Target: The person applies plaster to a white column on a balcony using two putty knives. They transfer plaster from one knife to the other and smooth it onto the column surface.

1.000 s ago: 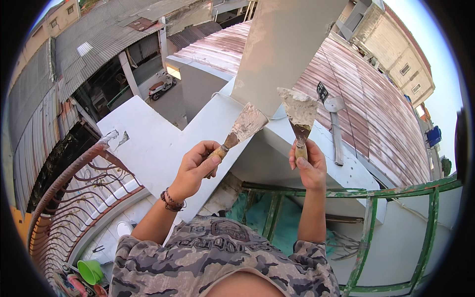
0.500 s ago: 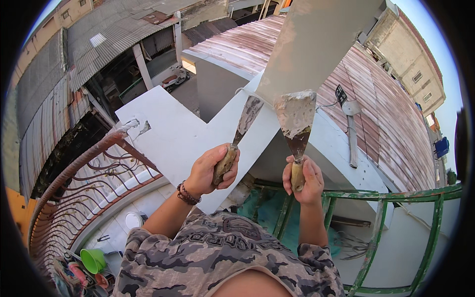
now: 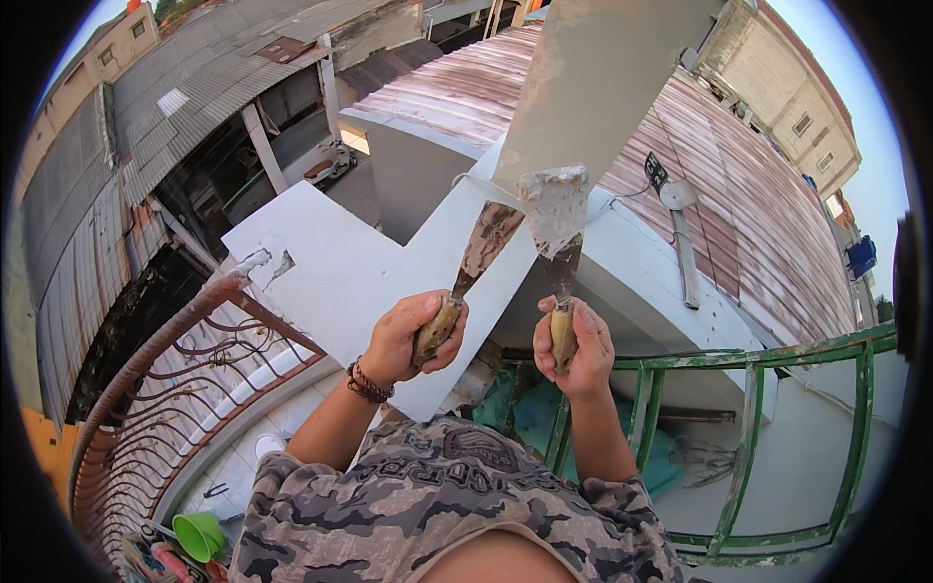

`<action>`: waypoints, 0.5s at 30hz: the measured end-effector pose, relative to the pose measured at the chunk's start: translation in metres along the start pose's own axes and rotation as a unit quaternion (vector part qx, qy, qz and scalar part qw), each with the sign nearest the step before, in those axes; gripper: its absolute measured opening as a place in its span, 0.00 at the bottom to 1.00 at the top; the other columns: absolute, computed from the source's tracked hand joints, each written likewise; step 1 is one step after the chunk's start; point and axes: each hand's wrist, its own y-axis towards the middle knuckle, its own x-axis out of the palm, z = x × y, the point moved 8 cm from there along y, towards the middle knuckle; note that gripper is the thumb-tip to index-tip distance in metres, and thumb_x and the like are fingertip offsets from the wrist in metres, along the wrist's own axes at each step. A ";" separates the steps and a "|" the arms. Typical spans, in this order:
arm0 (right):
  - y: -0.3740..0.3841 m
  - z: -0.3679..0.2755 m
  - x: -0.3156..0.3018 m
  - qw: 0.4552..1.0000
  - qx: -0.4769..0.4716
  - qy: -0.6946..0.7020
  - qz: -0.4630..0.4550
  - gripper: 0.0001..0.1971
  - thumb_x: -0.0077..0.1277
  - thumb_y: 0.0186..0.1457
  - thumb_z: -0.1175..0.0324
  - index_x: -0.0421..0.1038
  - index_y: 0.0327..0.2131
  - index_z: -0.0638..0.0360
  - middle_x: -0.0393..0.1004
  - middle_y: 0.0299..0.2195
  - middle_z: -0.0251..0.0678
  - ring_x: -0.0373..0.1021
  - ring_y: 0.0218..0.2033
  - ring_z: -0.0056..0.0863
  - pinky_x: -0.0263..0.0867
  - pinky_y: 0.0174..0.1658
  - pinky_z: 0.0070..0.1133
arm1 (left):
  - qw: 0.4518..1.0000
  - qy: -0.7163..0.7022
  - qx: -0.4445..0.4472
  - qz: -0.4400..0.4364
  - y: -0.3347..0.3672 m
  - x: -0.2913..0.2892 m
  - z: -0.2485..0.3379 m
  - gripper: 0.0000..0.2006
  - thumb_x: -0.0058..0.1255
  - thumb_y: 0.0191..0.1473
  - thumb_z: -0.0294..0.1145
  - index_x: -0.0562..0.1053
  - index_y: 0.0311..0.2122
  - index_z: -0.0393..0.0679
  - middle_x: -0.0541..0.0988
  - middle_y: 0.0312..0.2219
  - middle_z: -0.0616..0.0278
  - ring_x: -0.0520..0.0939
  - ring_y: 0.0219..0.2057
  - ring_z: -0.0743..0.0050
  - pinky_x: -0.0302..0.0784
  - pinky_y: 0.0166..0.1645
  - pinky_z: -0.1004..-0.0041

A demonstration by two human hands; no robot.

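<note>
My left hand [image 3: 416, 336] is closed round the worn wooden handle of a narrow putty knife [image 3: 486, 245], its blade smeared with grey-brown filler. In my right hand [image 3: 575, 348] is a wider putty knife [image 3: 556, 209], with a thick pale layer of filler over its blade. Both knives point up and away from me, and their blades are close together near the tips; whether they touch I cannot tell. Just beyond them rises a grey plastered pillar [image 3: 589, 87], patchy with filler. It stands on a white wall top [image 3: 364, 272].
A rusty curved railing [image 3: 209, 303] runs along the left. To the right stands a green metal frame, like a ladder [image 3: 748, 432]. A green bucket [image 3: 198, 535] sits at lower left. A round grey fitting on a bar [image 3: 677, 197] is beside the corrugated roof [image 3: 748, 204].
The right-hand knife has moved left, closer to the left-hand knife. The narrow blade has turned and shows more of its smeared face. The view has shifted slightly.
</note>
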 end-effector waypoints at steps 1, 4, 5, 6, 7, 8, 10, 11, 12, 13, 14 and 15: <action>0.001 -0.005 -0.002 0.999 -0.024 -0.026 0.012 0.22 0.37 0.68 0.55 0.68 0.48 0.68 0.72 0.24 0.39 0.65 0.17 0.20 0.59 0.16 0.16 | 1.000 0.003 0.005 0.001 -0.001 -0.001 0.001 0.24 0.37 0.64 0.51 0.68 0.35 0.35 0.68 0.17 0.63 0.65 0.12 0.81 0.60 0.17 0.81; -0.003 -0.026 -0.010 0.991 -0.080 -0.101 0.016 0.21 0.44 0.65 0.57 0.66 0.50 0.68 0.73 0.29 0.38 0.68 0.24 0.20 0.64 0.25 0.16 | 0.995 0.071 0.047 0.054 -0.001 -0.007 0.014 0.21 0.41 0.64 0.49 0.69 0.37 0.35 0.68 0.17 0.66 0.65 0.13 0.82 0.60 0.18 0.81; -0.003 -0.034 -0.014 0.981 -0.108 -0.159 0.020 0.21 0.45 0.65 0.57 0.66 0.50 0.68 0.73 0.31 0.38 0.68 0.27 0.20 0.65 0.28 0.17 | 0.990 0.119 0.048 0.066 -0.002 -0.010 0.020 0.20 0.43 0.64 0.47 0.70 0.38 0.36 0.68 0.17 0.67 0.65 0.14 0.83 0.59 0.18 0.81; -0.005 -0.042 -0.019 0.966 -0.137 -0.219 0.028 0.21 0.47 0.64 0.58 0.66 0.50 0.68 0.74 0.33 0.38 0.69 0.30 0.20 0.66 0.32 0.17 | 0.982 0.166 0.047 0.072 -0.003 -0.014 0.028 0.19 0.44 0.64 0.46 0.70 0.38 0.36 0.67 0.17 0.68 0.65 0.15 0.83 0.59 0.18 0.81; -0.006 -0.049 -0.022 0.946 -0.162 -0.278 0.034 0.20 0.48 0.64 0.58 0.66 0.50 0.67 0.74 0.35 0.37 0.69 0.33 0.20 0.67 0.35 0.17 | 0.973 0.211 0.047 0.081 -0.007 -0.019 0.035 0.18 0.45 0.63 0.45 0.71 0.39 0.36 0.67 0.18 0.69 0.65 0.15 0.84 0.59 0.19 0.82; -0.005 -0.053 -0.022 0.944 -0.166 -0.285 0.018 0.21 0.50 0.63 0.59 0.66 0.50 0.67 0.74 0.38 0.36 0.69 0.38 0.21 0.65 0.42 0.18 | 0.964 0.247 0.039 0.091 -0.011 -0.024 0.042 0.16 0.48 0.63 0.42 0.72 0.39 0.35 0.68 0.19 0.70 0.66 0.17 0.83 0.60 0.21 0.80; -0.003 -0.053 -0.028 0.943 -0.153 -0.296 0.013 0.20 0.50 0.63 0.59 0.66 0.49 0.67 0.74 0.38 0.36 0.68 0.38 0.20 0.65 0.41 0.18 | 0.904 0.398 0.088 0.125 -0.020 -0.018 0.063 0.15 0.48 0.62 0.41 0.72 0.38 0.35 0.70 0.20 0.68 0.67 0.18 0.82 0.61 0.22 0.79; -0.002 -0.051 -0.030 0.942 -0.146 -0.301 0.010 0.20 0.50 0.63 0.58 0.66 0.49 0.67 0.74 0.37 0.35 0.68 0.37 0.20 0.65 0.41 0.18 | 0.864 0.470 0.112 0.141 -0.023 -0.015 0.072 0.15 0.49 0.62 0.40 0.73 0.38 0.35 0.71 0.20 0.68 0.68 0.18 0.81 0.62 0.23 0.78; -0.001 -0.049 -0.030 0.946 -0.141 -0.293 0.001 0.20 0.50 0.63 0.59 0.66 0.49 0.67 0.74 0.37 0.35 0.68 0.37 0.20 0.64 0.41 0.18 | 0.841 0.501 0.137 0.151 -0.027 -0.013 0.077 0.14 0.50 0.61 0.38 0.73 0.37 0.34 0.73 0.20 0.65 0.69 0.18 0.80 0.64 0.24 0.77; -0.001 -0.046 -0.030 0.949 -0.136 -0.285 -0.009 0.20 0.50 0.63 0.59 0.66 0.50 0.66 0.74 0.37 0.35 0.67 0.37 0.20 0.64 0.40 0.17 | 0.826 0.522 0.138 0.159 -0.029 -0.010 0.080 0.13 0.51 0.60 0.37 0.73 0.37 0.34 0.73 0.20 0.63 0.70 0.18 0.78 0.65 0.24 0.76; 0.000 -0.044 -0.029 0.952 -0.131 -0.276 -0.018 0.19 0.49 0.63 0.60 0.66 0.50 0.66 0.74 0.37 0.34 0.67 0.36 0.19 0.64 0.40 0.17 | 0.811 0.543 0.139 0.167 -0.032 -0.006 0.085 0.13 0.51 0.59 0.37 0.73 0.37 0.35 0.74 0.19 0.61 0.71 0.18 0.77 0.65 0.24 0.76; 0.001 -0.040 -0.030 0.954 -0.124 -0.274 -0.018 0.19 0.49 0.64 0.60 0.66 0.50 0.66 0.74 0.37 0.34 0.67 0.36 0.19 0.63 0.40 0.17 | 0.795 0.564 0.139 0.176 -0.034 -0.003 0.088 0.12 0.52 0.58 0.36 0.74 0.37 0.35 0.74 0.19 0.60 0.72 0.17 0.75 0.66 0.24 0.75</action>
